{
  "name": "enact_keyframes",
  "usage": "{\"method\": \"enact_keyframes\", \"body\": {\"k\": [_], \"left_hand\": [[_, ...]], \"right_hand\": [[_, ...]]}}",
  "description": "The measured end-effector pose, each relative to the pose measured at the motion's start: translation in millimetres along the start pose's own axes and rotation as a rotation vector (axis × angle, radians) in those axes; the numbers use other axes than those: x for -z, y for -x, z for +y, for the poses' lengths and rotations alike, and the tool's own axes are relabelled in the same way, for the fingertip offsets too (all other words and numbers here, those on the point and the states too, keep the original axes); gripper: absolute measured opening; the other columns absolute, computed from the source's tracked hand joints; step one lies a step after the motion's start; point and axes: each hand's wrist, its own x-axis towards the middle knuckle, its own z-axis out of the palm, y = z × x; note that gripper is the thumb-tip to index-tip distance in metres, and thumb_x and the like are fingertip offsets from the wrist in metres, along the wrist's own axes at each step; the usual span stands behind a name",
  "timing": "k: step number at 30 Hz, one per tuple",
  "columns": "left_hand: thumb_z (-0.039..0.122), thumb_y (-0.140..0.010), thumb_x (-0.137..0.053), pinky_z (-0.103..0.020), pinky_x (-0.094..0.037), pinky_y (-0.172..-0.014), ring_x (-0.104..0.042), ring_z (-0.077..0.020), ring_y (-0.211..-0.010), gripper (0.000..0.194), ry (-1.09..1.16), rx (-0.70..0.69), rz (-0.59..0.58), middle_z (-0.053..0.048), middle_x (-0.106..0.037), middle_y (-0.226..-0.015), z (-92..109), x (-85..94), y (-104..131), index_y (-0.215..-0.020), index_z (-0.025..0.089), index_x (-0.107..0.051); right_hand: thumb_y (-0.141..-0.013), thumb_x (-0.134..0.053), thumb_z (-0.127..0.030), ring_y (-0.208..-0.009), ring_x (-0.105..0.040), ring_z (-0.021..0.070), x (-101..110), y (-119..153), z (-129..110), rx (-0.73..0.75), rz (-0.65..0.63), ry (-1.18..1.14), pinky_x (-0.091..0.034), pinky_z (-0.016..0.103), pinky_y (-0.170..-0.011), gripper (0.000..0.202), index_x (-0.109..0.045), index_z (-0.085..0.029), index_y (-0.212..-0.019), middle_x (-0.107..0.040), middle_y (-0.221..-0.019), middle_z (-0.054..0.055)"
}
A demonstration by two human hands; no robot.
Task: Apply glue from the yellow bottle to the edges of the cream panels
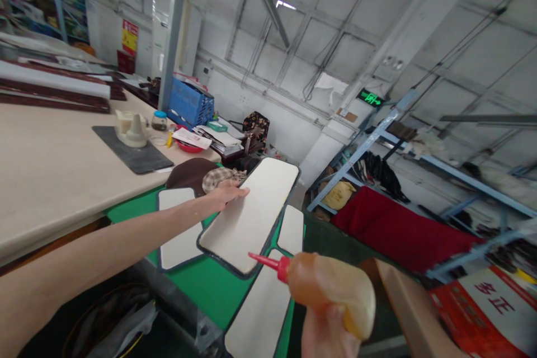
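My left hand (229,194) grips the left edge of a white, dark-edged panel (260,207), thumb on its face, and the panel is tilted above a green surface (218,291). In my right hand (331,330) is a squeeze bottle (331,291) of amber liquid, its red nozzle pointing left, close to the panel's lower edge. Further similar white panels lie on the green surface: one at the left (178,246), a small one at the right (291,229) and a long one (262,313) below.
A beige table (54,179) at the left bears a dark mat (146,159), a blue basket (188,103) and papers. Blue shelving (348,165) with red cloth (403,229) stands right. An open cardboard box (415,313) is at the lower right. A bag-lined bin (113,319) sits lower left.
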Motion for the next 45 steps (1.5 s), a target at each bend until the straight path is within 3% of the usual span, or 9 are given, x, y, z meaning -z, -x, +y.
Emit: {"method": "enact_keyframes", "body": {"k": [6,11,16,20,22,28,36,41,45], "left_hand": [[0.038,-0.047,-0.090,-0.028,-0.046,-0.051,-0.063,-0.0202,-0.054,0.042,-0.063,-0.045,-0.065,-0.005,-0.069,-0.062,0,-13.2,21,-0.070,0.016,-0.062],[0.040,-0.051,-0.083,-0.025,-0.046,-0.051,-0.064,-0.0196,-0.057,0.037,-0.106,-0.110,-0.203,-0.004,-0.072,-0.067,-1,-25.0,41,-0.072,0.015,-0.066],[0.042,-0.048,-0.084,-0.027,-0.050,-0.055,-0.067,-0.0223,-0.062,0.043,-0.074,-0.069,-0.220,-0.005,-0.073,-0.071,2,-24.3,37,-0.076,0.015,-0.066],[0.044,-0.047,-0.085,-0.026,-0.047,-0.053,-0.066,-0.0216,-0.060,0.044,-0.117,-0.115,-0.175,-0.005,-0.071,-0.068,-1,-19.8,27,-0.073,0.015,-0.066],[0.045,-0.049,-0.084,-0.026,-0.047,-0.055,-0.066,-0.0215,-0.063,0.044,-0.146,-0.143,-0.188,-0.005,-0.072,-0.071,-3,-18.3,29,-0.075,0.014,-0.067],[0.046,-0.056,-0.081,-0.025,-0.048,-0.058,-0.068,-0.0229,-0.069,0.040,-0.240,-0.173,-0.243,-0.005,-0.074,-0.076,-2,-21.5,47,-0.080,0.015,-0.071],[0.046,-0.051,-0.082,-0.025,-0.048,-0.057,-0.067,-0.0235,-0.069,0.041,-0.230,-0.211,-0.183,-0.005,-0.073,-0.073,-1,-17.8,42,-0.075,0.015,-0.069],[0.047,-0.054,-0.080,-0.025,-0.049,-0.058,-0.067,-0.0227,-0.067,0.042,-0.246,-0.192,-0.233,-0.005,-0.074,-0.077,-3,-14.7,53,-0.079,0.015,-0.069],[0.044,-0.054,-0.081,-0.027,-0.052,-0.060,-0.069,-0.0239,-0.069,0.044,-0.159,-0.146,-0.240,-0.004,-0.074,-0.076,-2,-16.8,60,-0.083,0.015,-0.067]], "right_hand": [[-0.071,-0.082,-0.040,-0.093,-0.065,0.0232,-34,-70,-27,0.029,0.093,-0.148,-0.056,0.039,-0.081,0.049,-0.060,-0.020,-0.109,-0.067,-0.098,0.005],[-0.056,-0.089,-0.041,-0.095,-0.062,0.0207,-47,-106,-21,0.058,0.206,-0.188,-0.052,0.042,-0.092,0.061,-0.054,-0.022,-0.103,-0.061,-0.105,0.002],[-0.065,-0.085,-0.043,-0.090,-0.065,0.0207,-29,-55,7,-0.019,0.185,-0.115,-0.056,0.035,-0.081,0.055,-0.058,-0.018,-0.107,-0.066,-0.104,0.006],[-0.070,-0.082,-0.046,-0.100,-0.068,0.0267,-20,-3,28,-0.155,-0.026,-0.067,-0.057,0.037,-0.086,0.064,-0.057,-0.016,-0.121,-0.070,-0.111,0.012],[-0.070,-0.082,-0.045,-0.106,-0.067,0.0283,-24,-9,23,-0.145,-0.034,-0.074,-0.055,0.042,-0.093,0.067,-0.056,-0.016,-0.124,-0.067,-0.119,0.014],[-0.064,-0.084,-0.049,-0.104,-0.063,0.0248,-39,-89,-14,0.050,0.277,-0.126,-0.050,0.047,-0.099,0.065,-0.053,-0.021,-0.114,-0.062,-0.115,0.008],[-0.068,-0.084,-0.043,-0.095,-0.070,0.0280,-24,-10,27,-0.105,-0.075,-0.071,-0.059,0.039,-0.082,0.064,-0.057,-0.017,-0.120,-0.071,-0.110,0.013],[-0.065,-0.084,-0.047,-0.093,-0.064,0.0216,-27,-65,-4,0.051,0.275,-0.116,-0.055,0.039,-0.087,0.059,-0.055,-0.020,-0.109,-0.065,-0.108,0.006],[-0.063,-0.086,-0.045,-0.088,-0.065,0.0193,-24,-56,-4,-0.001,0.244,-0.132,-0.056,0.034,-0.081,0.059,-0.056,-0.021,-0.108,-0.066,-0.103,0.004]]}}
